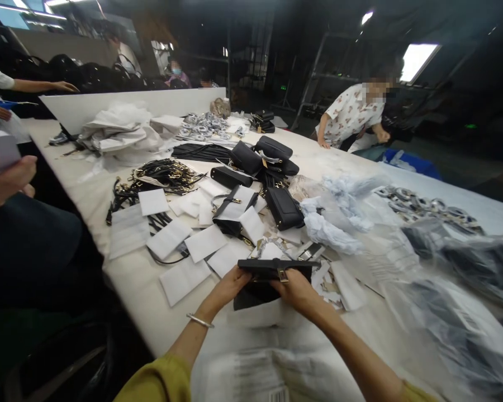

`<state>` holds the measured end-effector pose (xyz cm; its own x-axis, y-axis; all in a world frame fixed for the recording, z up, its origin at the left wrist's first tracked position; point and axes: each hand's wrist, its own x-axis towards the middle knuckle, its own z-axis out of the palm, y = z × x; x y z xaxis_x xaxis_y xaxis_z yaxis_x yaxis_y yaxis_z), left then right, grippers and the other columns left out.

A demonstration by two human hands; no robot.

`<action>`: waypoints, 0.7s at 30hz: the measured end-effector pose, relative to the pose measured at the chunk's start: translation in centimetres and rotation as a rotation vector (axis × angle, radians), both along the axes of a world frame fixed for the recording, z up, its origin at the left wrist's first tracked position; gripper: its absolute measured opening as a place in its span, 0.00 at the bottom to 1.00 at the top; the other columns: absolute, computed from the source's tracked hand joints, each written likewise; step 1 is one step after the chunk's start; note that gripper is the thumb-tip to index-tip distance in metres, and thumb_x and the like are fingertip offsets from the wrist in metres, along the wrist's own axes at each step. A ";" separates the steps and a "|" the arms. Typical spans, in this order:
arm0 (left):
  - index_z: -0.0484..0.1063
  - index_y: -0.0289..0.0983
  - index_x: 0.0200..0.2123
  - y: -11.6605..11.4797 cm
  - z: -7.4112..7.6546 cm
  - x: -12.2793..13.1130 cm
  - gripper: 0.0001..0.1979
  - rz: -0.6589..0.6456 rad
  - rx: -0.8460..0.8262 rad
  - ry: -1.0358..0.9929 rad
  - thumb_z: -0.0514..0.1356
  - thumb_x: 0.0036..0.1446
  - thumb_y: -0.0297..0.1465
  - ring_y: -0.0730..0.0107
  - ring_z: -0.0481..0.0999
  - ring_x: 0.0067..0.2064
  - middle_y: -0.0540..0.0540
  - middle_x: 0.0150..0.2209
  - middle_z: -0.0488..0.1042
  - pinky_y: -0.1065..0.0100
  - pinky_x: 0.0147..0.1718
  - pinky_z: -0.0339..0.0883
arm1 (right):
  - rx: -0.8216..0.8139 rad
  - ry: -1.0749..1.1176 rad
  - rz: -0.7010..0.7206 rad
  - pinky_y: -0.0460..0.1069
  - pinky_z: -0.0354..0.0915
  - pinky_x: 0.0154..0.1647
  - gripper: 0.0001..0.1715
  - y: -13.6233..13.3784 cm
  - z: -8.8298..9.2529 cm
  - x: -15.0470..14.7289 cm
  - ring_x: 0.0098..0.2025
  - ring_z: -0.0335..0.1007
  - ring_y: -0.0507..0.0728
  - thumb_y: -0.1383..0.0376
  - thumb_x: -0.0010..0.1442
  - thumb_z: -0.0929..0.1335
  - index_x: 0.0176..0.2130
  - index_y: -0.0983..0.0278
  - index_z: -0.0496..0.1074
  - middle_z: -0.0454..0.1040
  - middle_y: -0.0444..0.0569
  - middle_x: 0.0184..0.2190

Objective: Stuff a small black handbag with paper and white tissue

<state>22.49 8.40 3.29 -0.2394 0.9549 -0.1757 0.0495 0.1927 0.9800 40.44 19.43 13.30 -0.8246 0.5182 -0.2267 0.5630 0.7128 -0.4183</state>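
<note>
A small black handbag (pixel 260 269) with a gold clasp is held up in front of me, over the near part of the table. My left hand (pixel 233 282) grips its left side, the fingertips hidden behind it. Near the clasp, my right hand (pixel 295 287) has hold of the bag's front, and its fingers are partly hidden. White foam sheets (pixel 184 281) lie flat to the left of the bag. Just beyond it are torn paper scraps (pixel 272 248). Below my hands a clear plastic bag (pixel 272 357) with printed text and a barcode is spread out.
More black handbags (pixel 283 206) are piled mid-table. Straps with gold hooks (pixel 163 176) lie left of them. Crumpled plastic (pixel 335 223) and bagged black items (pixel 456 312) cover the right side. A person (pixel 352 114) leans on the far edge; another person's hand (pixel 10 181) is at left.
</note>
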 end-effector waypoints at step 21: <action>0.78 0.36 0.45 -1.7 0.5 0.9 0.17 0.079 -0.069 0.161 0.56 0.60 0.39 0.56 0.78 0.48 0.44 0.43 0.81 0.61 0.49 0.69 | 0.246 -0.374 -0.111 0.55 0.67 0.38 0.15 1.0 2.4 1.1 0.41 0.77 0.70 0.75 0.59 0.62 0.40 0.70 0.77 0.79 0.65 0.38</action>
